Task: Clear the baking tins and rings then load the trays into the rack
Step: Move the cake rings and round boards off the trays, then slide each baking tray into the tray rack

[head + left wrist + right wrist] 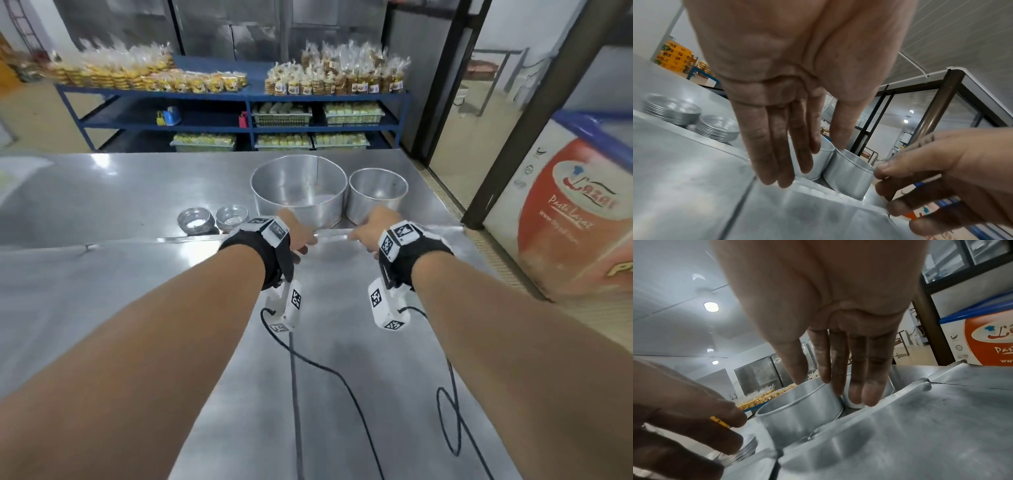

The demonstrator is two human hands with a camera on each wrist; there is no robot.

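Observation:
Two flat metal trays lie side by side on the steel table, the right tray (342, 301) under my forearms and the left tray (102, 274) beside it. My left hand (303, 240) and right hand (359, 236) reach to the right tray's far rim, fingers straight, holding nothing. In the left wrist view my left hand (789, 162) has its fingertips at that rim; the right wrist view shows my right hand (838, 386) the same. Just beyond stand a large round tin (297, 192) and a smaller round tin (376, 197). Two stacks of small tins (212, 221) sit to their left.
A blue shelf unit (246, 102) with bagged baked goods runs behind the table. A chest freezer (575, 212) with an orange logo stands at the right, past a dark door frame (496, 154). Black cables (294, 377) trail over the tray.

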